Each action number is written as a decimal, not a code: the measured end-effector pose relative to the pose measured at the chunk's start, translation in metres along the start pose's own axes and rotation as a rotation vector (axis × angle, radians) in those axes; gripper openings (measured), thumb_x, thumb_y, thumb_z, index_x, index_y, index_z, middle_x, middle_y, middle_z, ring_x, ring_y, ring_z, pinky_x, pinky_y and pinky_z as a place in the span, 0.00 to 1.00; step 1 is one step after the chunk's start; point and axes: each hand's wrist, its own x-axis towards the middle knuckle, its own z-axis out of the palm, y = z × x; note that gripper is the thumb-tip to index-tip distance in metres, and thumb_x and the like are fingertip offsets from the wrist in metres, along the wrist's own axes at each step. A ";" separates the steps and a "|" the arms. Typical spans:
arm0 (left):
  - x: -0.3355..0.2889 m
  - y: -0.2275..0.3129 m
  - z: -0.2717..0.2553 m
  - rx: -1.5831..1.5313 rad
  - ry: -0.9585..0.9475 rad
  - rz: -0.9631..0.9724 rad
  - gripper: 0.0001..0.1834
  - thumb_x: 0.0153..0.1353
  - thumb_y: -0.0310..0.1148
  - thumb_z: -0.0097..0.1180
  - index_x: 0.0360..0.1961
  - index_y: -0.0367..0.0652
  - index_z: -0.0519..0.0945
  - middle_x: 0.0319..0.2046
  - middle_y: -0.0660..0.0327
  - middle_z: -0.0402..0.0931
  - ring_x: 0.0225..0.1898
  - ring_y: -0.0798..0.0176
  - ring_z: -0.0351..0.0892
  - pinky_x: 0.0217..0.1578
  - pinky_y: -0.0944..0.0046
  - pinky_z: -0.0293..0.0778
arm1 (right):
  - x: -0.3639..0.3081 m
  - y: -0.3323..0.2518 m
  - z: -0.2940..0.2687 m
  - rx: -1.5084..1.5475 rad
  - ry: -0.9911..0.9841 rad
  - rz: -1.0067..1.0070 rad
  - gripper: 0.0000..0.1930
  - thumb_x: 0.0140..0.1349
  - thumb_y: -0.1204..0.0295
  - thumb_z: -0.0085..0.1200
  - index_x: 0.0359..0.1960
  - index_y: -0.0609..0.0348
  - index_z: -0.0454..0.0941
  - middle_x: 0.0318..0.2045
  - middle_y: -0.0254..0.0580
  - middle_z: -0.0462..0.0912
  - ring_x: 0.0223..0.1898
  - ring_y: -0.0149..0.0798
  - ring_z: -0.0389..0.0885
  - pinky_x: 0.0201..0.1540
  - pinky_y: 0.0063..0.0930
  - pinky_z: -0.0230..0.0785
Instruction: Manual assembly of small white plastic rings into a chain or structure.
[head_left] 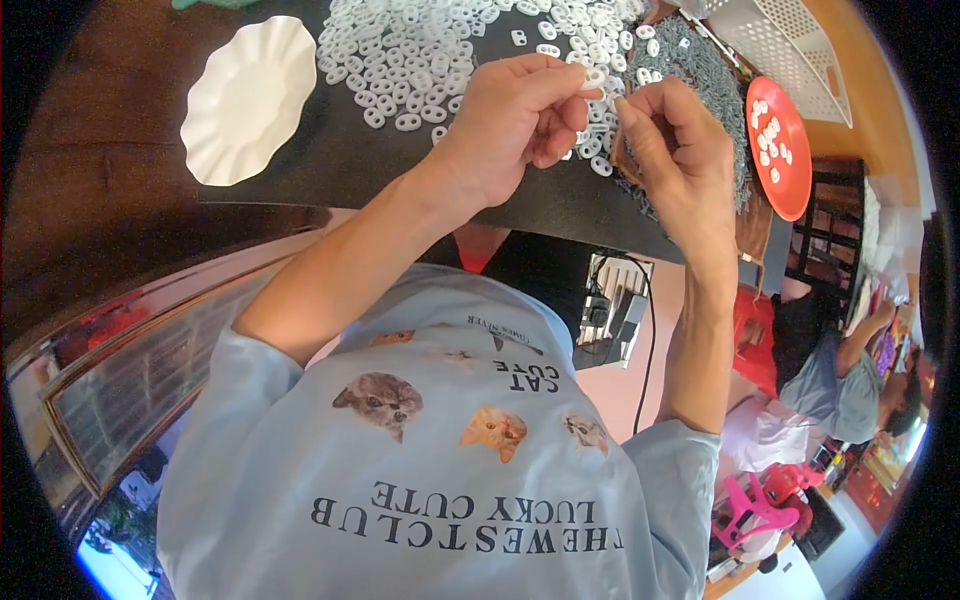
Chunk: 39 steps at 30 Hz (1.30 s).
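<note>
My left hand is raised over the table, thumb and forefinger pinching a small white oval plastic piece with two holes. Just right of it, the thumb and forefinger of my right hand are pressed together. Whatever sits between those fingertips is too small to make out. Beyond my left hand spreads a heap of the same white two-hole pieces. A pile of small grey slender pieces lies behind and beside my right hand, with some white pieces along its edge.
A white scalloped dish rests on the dark table at the left. At the right stands a red plate with several white pieces. Behind it is a white perforated basket. Another person sits at far right.
</note>
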 end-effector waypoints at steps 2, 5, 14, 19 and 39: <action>0.000 0.000 -0.001 -0.053 -0.004 0.014 0.10 0.61 0.35 0.55 0.28 0.40 0.78 0.18 0.65 0.74 0.14 0.74 0.68 0.12 0.74 0.58 | 0.001 -0.001 0.001 0.015 0.013 0.026 0.08 0.64 0.74 0.55 0.29 0.62 0.71 0.21 0.28 0.70 0.23 0.19 0.64 0.25 0.16 0.59; -0.001 -0.001 0.000 -0.003 -0.022 -0.003 0.12 0.65 0.37 0.52 0.32 0.41 0.80 0.19 0.67 0.73 0.14 0.75 0.67 0.12 0.74 0.56 | 0.001 0.001 0.000 -0.026 0.021 -0.017 0.07 0.64 0.74 0.54 0.29 0.63 0.72 0.21 0.27 0.70 0.23 0.19 0.64 0.25 0.16 0.59; -0.001 0.002 -0.001 0.093 -0.033 0.019 0.11 0.61 0.35 0.55 0.25 0.40 0.77 0.17 0.64 0.73 0.13 0.73 0.67 0.12 0.73 0.58 | 0.000 0.008 0.004 0.120 -0.090 0.031 0.06 0.66 0.74 0.52 0.30 0.60 0.72 0.18 0.25 0.68 0.21 0.18 0.61 0.22 0.14 0.53; 0.003 0.005 -0.003 0.081 -0.066 0.002 0.12 0.60 0.35 0.55 0.24 0.40 0.76 0.16 0.64 0.73 0.13 0.73 0.68 0.12 0.74 0.58 | 0.000 0.011 0.002 0.245 -0.132 0.081 0.06 0.66 0.73 0.52 0.30 0.60 0.72 0.19 0.24 0.68 0.21 0.18 0.61 0.21 0.14 0.53; 0.007 -0.001 -0.003 0.177 0.013 0.085 0.14 0.63 0.40 0.54 0.23 0.43 0.77 0.17 0.67 0.73 0.13 0.74 0.68 0.13 0.74 0.58 | 0.005 0.012 0.009 -0.196 0.060 -0.199 0.06 0.64 0.76 0.53 0.30 0.64 0.72 0.19 0.30 0.69 0.17 0.20 0.66 0.20 0.17 0.59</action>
